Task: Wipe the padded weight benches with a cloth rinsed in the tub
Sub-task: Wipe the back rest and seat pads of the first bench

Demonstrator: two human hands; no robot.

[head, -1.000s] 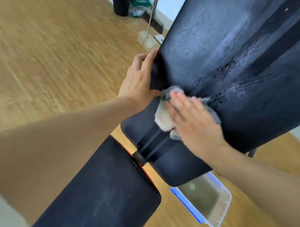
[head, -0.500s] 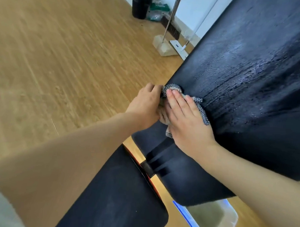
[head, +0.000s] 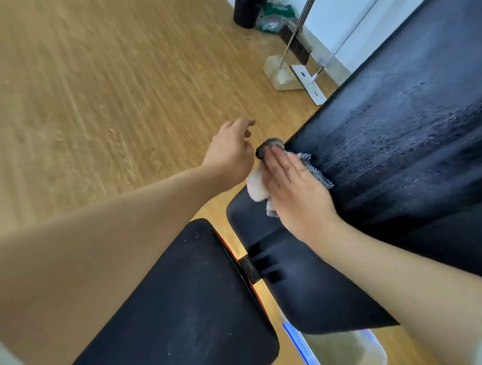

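The inclined black backrest pad of a weight bench fills the right side, its surface streaked wet. My right hand lies flat with straight fingers on a white and checked cloth, pressing it against the pad's left edge. My left hand hovers just left of the pad with loosely curled fingers, holding nothing. The black seat pad lies low in the middle. Below the backrest sits a clear tub with a blue rim, partly hidden.
Wooden floor spreads to the left. Near the far wall stand a broom and dustpan, a flat mop, a black bin and some bags.
My left hand has let go of the backrest's edge and moved left, clear of it. My right hand slid the cloth to the pad's left edge.
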